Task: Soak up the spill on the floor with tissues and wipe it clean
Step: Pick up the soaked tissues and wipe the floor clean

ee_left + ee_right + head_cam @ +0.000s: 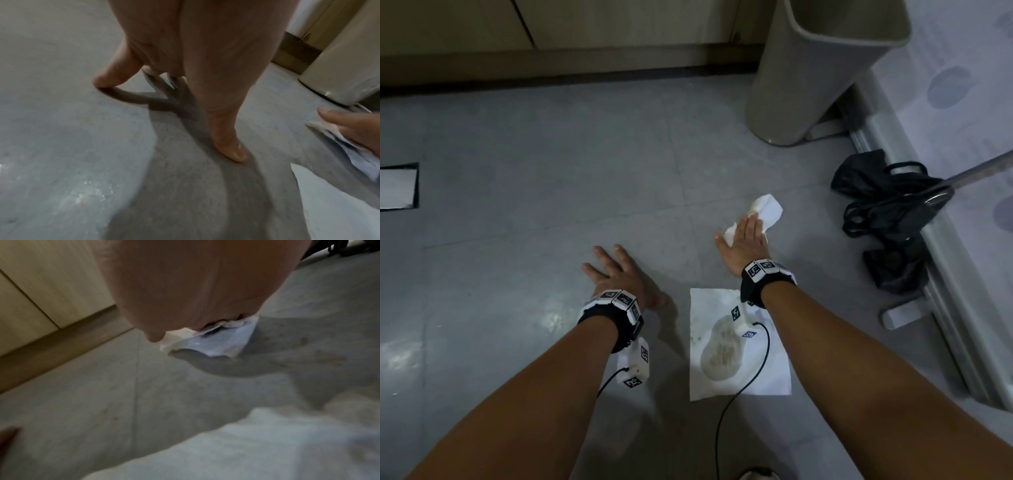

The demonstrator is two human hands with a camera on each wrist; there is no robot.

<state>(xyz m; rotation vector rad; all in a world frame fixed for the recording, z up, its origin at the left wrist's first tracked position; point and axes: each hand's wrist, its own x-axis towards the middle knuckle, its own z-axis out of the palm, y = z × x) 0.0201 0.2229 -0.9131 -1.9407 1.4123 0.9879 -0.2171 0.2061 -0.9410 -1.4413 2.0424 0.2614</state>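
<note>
My right hand [745, 240] lies flat, fingers straight, and presses a crumpled white tissue [768, 205] against the grey floor [551, 154]. The tissue sticks out past the fingertips, and its yellowish wet edge shows under the palm [216, 344]. A second tissue sheet [770, 377] lies spread flat on the floor beneath my right forearm, with a large damp yellowish stain [722, 354] in its middle. My left hand [618, 274] rests on the floor to the left of that sheet, fingers spread, holding nothing; its thumb tip [232, 151] and fingertips touch the floor.
A tall beige bin [818, 68] stands beyond my right hand. A crumpled black bag [887, 212] lies to the right against a metal rail [941, 274]. Wooden cabinet fronts [585, 24] run along the far edge of the floor.
</note>
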